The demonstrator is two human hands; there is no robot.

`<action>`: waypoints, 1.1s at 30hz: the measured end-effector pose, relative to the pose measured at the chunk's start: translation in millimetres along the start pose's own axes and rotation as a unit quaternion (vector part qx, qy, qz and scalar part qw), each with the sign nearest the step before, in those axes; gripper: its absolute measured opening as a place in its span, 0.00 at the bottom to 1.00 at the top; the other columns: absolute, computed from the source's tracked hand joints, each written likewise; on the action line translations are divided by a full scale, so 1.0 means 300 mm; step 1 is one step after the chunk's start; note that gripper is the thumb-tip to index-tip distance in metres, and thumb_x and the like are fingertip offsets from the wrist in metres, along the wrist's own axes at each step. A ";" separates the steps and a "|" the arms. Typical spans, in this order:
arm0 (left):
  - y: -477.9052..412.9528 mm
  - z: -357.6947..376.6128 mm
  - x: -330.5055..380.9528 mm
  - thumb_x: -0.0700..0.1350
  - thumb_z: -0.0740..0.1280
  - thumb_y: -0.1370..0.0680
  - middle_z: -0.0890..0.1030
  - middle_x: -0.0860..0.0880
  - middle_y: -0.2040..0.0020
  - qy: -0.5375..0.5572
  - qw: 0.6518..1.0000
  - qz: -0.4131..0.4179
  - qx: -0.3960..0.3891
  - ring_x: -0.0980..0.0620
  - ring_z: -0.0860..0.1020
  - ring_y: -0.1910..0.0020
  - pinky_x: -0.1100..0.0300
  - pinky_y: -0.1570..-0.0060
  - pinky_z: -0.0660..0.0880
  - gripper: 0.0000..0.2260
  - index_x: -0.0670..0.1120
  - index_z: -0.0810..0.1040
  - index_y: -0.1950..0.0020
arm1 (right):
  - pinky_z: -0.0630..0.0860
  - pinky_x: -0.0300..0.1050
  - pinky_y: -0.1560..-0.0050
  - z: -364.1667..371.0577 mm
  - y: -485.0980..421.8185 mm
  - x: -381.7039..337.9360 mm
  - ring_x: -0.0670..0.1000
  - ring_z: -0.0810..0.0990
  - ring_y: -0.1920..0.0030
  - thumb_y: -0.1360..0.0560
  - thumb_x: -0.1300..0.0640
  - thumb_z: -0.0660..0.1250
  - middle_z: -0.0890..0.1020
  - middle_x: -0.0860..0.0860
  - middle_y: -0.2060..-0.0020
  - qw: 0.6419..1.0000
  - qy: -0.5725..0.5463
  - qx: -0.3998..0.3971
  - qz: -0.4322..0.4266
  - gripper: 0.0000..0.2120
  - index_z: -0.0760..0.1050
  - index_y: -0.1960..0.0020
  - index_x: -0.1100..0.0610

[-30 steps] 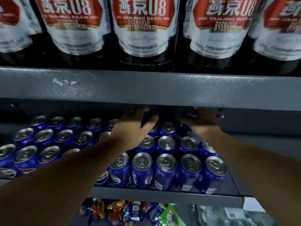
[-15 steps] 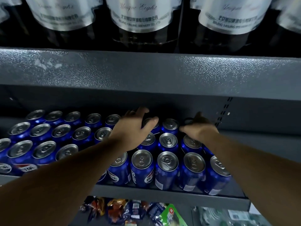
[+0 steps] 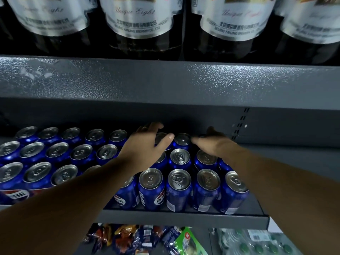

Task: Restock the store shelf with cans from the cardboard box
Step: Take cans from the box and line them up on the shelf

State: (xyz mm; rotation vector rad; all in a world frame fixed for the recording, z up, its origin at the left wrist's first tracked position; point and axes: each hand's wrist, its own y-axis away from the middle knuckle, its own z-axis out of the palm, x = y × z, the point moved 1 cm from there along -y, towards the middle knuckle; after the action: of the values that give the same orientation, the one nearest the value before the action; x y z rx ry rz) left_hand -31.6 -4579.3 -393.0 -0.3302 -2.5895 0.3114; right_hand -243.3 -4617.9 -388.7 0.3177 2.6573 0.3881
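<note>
Head view shows both of your bare arms reaching deep into the grey metal shelf, where blue cans stand upright in packed rows, silver tops up. Your left hand hovers palm down over the back rows, its grip spread, thumb stretched out to the right over a rear can and fingers pointing into the dark at the back; whether the fingers rest on a can top beneath them cannot be told. Your right hand lies just to the right of it, also palm down over the rear right cans, fingers extended toward the back wall; whether its grip presses on anything cannot be told, since the fingertips are lost in shadow. Neither hand wraps a can. The front row of five cans on the right sits close to the shelf lip, labels facing out. Above, on the upper shelf, stand large dark bottles with silver labels. Below the shelf lie coloured snack packets. No cardboard box appears in view.
</note>
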 end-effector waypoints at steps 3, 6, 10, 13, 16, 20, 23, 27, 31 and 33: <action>0.009 -0.016 0.013 0.61 0.58 0.19 0.77 0.45 0.36 0.003 1.000 0.004 0.001 0.48 0.75 0.38 0.60 0.48 0.68 0.26 0.47 0.68 0.27 | 0.65 0.63 0.31 -0.028 0.033 -0.019 0.61 0.72 0.33 0.25 0.33 0.58 0.73 0.55 0.32 0.993 -0.037 0.095 -0.056 0.32 0.60 0.26 0.47; 0.024 -0.053 0.017 0.61 0.57 0.19 0.78 0.47 0.43 0.003 1.000 0.002 0.003 0.49 0.77 0.42 0.59 0.51 0.68 0.26 0.48 0.67 0.26 | 0.64 0.62 0.30 -0.038 0.072 -0.067 0.60 0.72 0.32 0.24 0.36 0.58 0.73 0.53 0.31 0.978 -0.057 0.155 -0.126 0.28 0.62 0.28 0.46; 0.072 -0.155 -0.018 0.61 0.58 0.19 0.78 0.47 0.42 0.003 1.000 -0.001 0.019 0.49 0.76 0.43 0.58 0.50 0.69 0.25 0.48 0.67 0.27 | 0.63 0.58 0.28 -0.001 0.153 -0.198 0.58 0.70 0.30 0.22 0.36 0.59 0.70 0.51 0.28 0.966 -0.064 0.160 -0.194 0.30 0.60 0.25 0.47; 0.137 -0.263 -0.109 0.63 0.56 0.20 0.79 0.45 0.39 -0.008 0.999 0.001 0.035 0.46 0.77 0.39 0.53 0.44 0.73 0.27 0.48 0.70 0.28 | 0.60 0.57 0.26 0.053 0.235 -0.350 0.58 0.65 0.27 0.21 0.38 0.59 0.67 0.51 0.25 0.954 -0.070 0.157 -0.248 0.30 0.59 0.23 0.47; 0.246 -0.395 -0.259 0.64 0.55 0.21 0.78 0.44 0.37 -0.001 0.999 -0.021 0.049 0.46 0.75 0.37 0.49 0.39 0.72 0.28 0.46 0.71 0.30 | 0.61 0.56 0.26 0.154 0.326 -0.537 0.57 0.65 0.27 0.21 0.40 0.61 0.67 0.51 0.25 0.935 -0.078 0.158 -0.309 0.31 0.58 0.22 0.49; 0.454 -0.609 -0.505 0.65 0.53 0.23 0.80 0.43 0.39 -0.046 0.993 -0.043 0.100 0.43 0.76 0.39 0.51 0.39 0.72 0.31 0.43 0.74 0.33 | 0.71 0.57 0.35 0.361 0.482 -0.825 0.62 0.76 0.37 0.25 0.37 0.58 0.78 0.59 0.36 0.907 -0.091 0.180 -0.369 0.31 0.68 0.27 0.53; 0.664 -0.748 -0.731 0.65 0.52 0.24 0.81 0.44 0.44 -0.084 0.985 -0.092 0.120 0.42 0.76 0.41 0.48 0.42 0.72 0.32 0.43 0.75 0.35 | 0.73 0.55 0.37 0.584 0.649 -1.039 0.58 0.78 0.41 0.27 0.39 0.56 0.78 0.57 0.40 0.881 -0.123 0.151 -0.432 0.30 0.72 0.32 0.56; 0.980 -0.852 -1.058 0.61 0.56 0.21 0.79 0.44 0.50 -0.083 0.975 -0.141 0.149 0.41 0.76 0.49 0.49 0.53 0.72 0.24 0.42 0.75 0.41 | 0.73 0.48 0.43 0.932 0.854 -1.292 0.53 0.77 0.45 0.23 0.45 0.60 0.76 0.53 0.42 0.866 -0.134 0.099 -0.472 0.22 0.72 0.34 0.56; 1.305 -0.849 -1.361 0.58 0.57 0.21 0.78 0.44 0.54 -0.088 0.967 -0.195 0.139 0.42 0.76 0.52 0.54 0.58 0.65 0.20 0.42 0.75 0.46 | 0.74 0.49 0.47 1.306 1.033 -1.456 0.52 0.77 0.49 0.23 0.48 0.62 0.77 0.52 0.44 0.856 -0.152 0.037 -0.493 0.18 0.74 0.37 0.56; 1.477 -0.818 -1.491 0.55 0.59 0.19 0.79 0.43 0.53 -0.083 0.963 -0.221 0.131 0.43 0.76 0.52 0.56 0.58 0.62 0.17 0.42 0.75 0.46 | 0.75 0.52 0.46 1.504 1.104 -1.497 0.54 0.79 0.50 0.24 0.49 0.63 0.78 0.53 0.44 0.859 -0.149 -0.003 -0.490 0.19 0.74 0.36 0.56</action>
State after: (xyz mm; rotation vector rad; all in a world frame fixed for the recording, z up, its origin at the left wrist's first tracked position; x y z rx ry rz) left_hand 547.4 -4252.1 -513.2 0.3798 -2.6467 0.5276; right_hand 406.7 -4335.6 -501.7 -0.8907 2.1455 0.0000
